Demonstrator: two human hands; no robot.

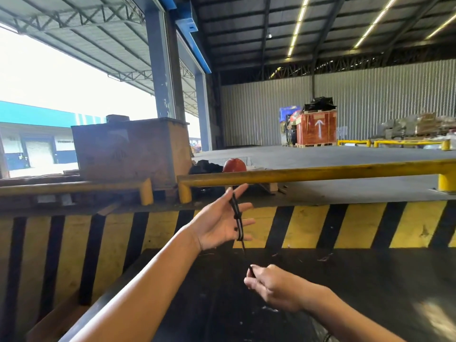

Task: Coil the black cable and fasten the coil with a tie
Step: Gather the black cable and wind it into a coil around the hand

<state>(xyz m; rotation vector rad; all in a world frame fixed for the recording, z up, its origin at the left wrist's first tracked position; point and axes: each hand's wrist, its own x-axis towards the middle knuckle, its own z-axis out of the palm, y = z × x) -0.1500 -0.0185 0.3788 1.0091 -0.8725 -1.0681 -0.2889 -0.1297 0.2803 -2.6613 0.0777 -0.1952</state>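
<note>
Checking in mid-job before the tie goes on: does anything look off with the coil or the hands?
Nothing looks damaged. The black cable is wound around the fingers of the open left hand; its free end runs down to the right hand, which pinches it. No tie is visible.

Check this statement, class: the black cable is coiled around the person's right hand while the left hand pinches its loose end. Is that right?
Not quite. The head view shows the black cable coiled around the left hand, while the right hand pinches its loose end.
</note>
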